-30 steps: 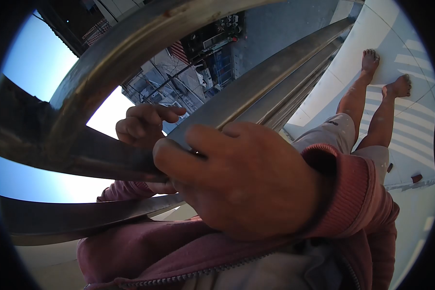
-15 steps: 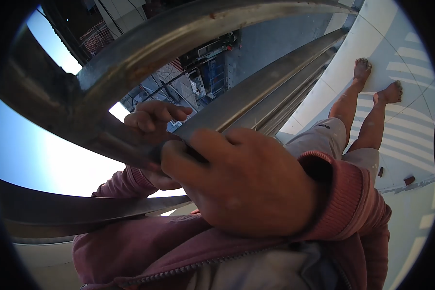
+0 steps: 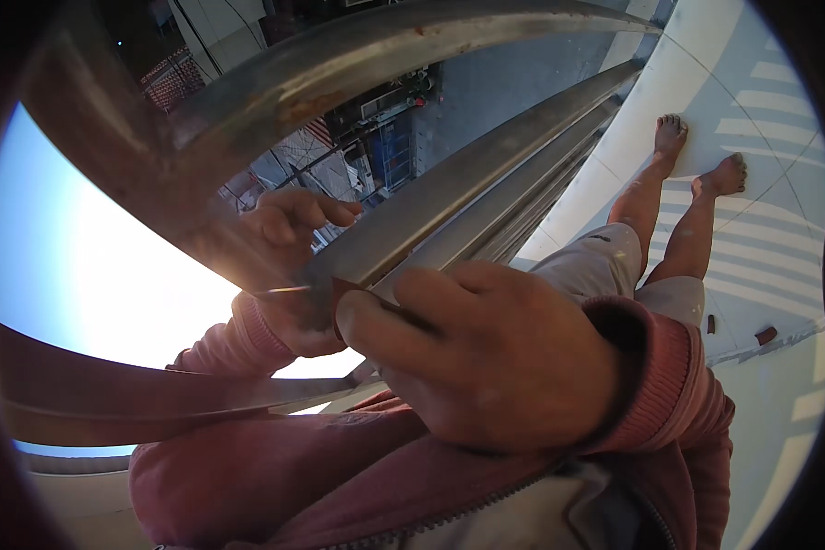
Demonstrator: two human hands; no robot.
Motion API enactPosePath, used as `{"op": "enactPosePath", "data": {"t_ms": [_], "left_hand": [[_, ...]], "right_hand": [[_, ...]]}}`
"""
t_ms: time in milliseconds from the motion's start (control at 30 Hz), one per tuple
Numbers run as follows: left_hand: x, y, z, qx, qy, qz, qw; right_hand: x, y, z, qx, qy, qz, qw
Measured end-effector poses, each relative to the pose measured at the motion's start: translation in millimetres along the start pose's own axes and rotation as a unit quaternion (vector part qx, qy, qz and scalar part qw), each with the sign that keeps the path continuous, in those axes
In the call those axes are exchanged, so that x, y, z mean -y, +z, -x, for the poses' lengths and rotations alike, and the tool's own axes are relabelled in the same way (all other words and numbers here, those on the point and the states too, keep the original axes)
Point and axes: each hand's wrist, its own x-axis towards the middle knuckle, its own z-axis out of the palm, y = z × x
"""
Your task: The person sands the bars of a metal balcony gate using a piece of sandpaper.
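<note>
A metal railing [image 3: 412, 206] with rusty, brownish patches crosses the view. My left hand [image 3: 289, 225] reaches around the top rail at centre left, its fingers curled over the far side and its thumb hidden. Nearer the camera, my right hand [image 3: 495, 353] is closed in a pinch on a small reddish-brown piece [image 3: 341, 298], which looks thin and folded. That piece touches the rail close to where an upright bar meets it. Part of it is hidden by my fingers. A thin bright streak shows on the rail just left of the piece.
My bare feet [image 3: 671, 137] stand on pale floor tiles [image 3: 706, 101] striped with shadows. Two small reddish-brown pieces lie on the floor, one of them [image 3: 766, 335] beside a seam. Beyond the railing, buildings and a blue frame [image 3: 394, 151] show far below. Bright sky is at left.
My right hand has shifted slightly right and down along the rail, and the reddish-brown piece now shows at its fingertips. My left hand stays around the rail. The view has shifted a little.
</note>
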Motion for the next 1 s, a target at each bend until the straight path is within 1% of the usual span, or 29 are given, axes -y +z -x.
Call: {"op": "enactPosePath", "data": {"t_ms": [33, 67, 100, 167, 200, 233, 267, 300, 367, 400, 467, 500, 533, 567, 633, 667, 700, 733, 767, 833, 900, 933, 1000], "left_hand": [[1, -3, -2, 0.005, 0.008, 0.002, 1.0], [-3, -1, -6, 0.016, 0.006, -0.029, 0.999], [-6, 1, -5, 0.027, 0.001, -0.059, 0.998], [-10, 6, 1, 0.019, -0.01, -0.062, 0.998], [-9, 5, -1, 0.014, -0.006, -0.072, 0.997], [-7, 5, -3, 0.009, -0.004, -0.082, 0.997], [-8, 4, -6, 0.023, -0.009, -0.038, 0.999], [-7, 5, -6, 0.024, -0.011, -0.034, 0.999], [-5, 5, -6, 0.023, -0.013, -0.033, 0.999], [-3, 4, -7, 0.023, -0.012, -0.033, 0.999], [-3, 3, -9, 0.02, 0.034, -0.011, 0.999], [-8, 2, -9, 0.018, 0.035, -0.005, 0.999], [-19, 1, -6, 0.035, -0.079, -0.052, 0.995], [-19, 2, -3, 0.028, -0.123, -0.056, 0.99], [-19, 5, 3, 0.014, -0.21, -0.063, 0.976], [-11, 12, -6, -0.011, -0.096, -0.046, 0.994], [-8, 14, -11, -0.036, 0.015, -0.027, 0.999], [-8, 12, -12, -0.037, 0.018, -0.028, 0.999], [-7, 9, -12, -0.018, 0.019, -0.05, 0.998], [-14, 7, -10, 0.003, 0.008, -0.064, 0.998], [-32, 3, -21, 0.111, -0.09, -0.199, 0.97], [-27, 2, -22, 0.108, -0.082, -0.206, 0.969], [-11, 7, -14, 0.023, 0.026, -0.091, 0.995]], "right_hand": [[-4, -8, 5, 0.001, -0.002, 0.001, 1.0], [-9, -13, 10, -0.006, 0.051, 0.011, 0.999], [-9, -14, 10, 0.009, 0.094, 0.011, 0.995], [-8, -18, 11, 0.04, 0.18, 0.016, 0.983], [-12, -4, 6, -0.006, 0.116, 0.007, 0.993], [-13, 3, -1, -0.024, 0.081, 0.015, 0.996], [-13, 10, -8, -0.042, 0.045, 0.024, 0.998], [-15, 17, -15, -0.06, 0.01, 0.034, 0.998], [-11, 16, -20, -0.015, 0.096, -0.043, 0.994], [-7, 14, -17, -0.015, 0.095, -0.04, 0.995], [1, 12, -9, -0.027, 0.093, -0.012, 0.995], [2, 13, -8, -0.029, 0.095, -0.001, 0.995], [-4, 18, -15, -0.048, 0.066, 0.022, 0.996], [-10, 20, -20, -0.069, 0.036, 0.044, 0.996], [-11, 10, -19, -0.031, -0.017, 0.091, 0.995], [-3, 7, -13, -0.041, 0.035, 0.067, 0.996], [-3, 6, -12, -0.041, 0.05, 0.066, 0.996], [-2, 5, -11, -0.041, 0.066, 0.065, 0.995], [-1, 4, -9, -0.04, 0.082, 0.065, 0.994], [-10, 9, -22, -0.029, 0.041, 0.058, 0.997], [-9, 7, -20, -0.016, 0.033, 0.072, 0.997], [-12, 5, -22, -0.006, 0.016, 0.092, 0.996], [-13, 2, -22, 0.005, 0.019, 0.105, 0.994]]}}
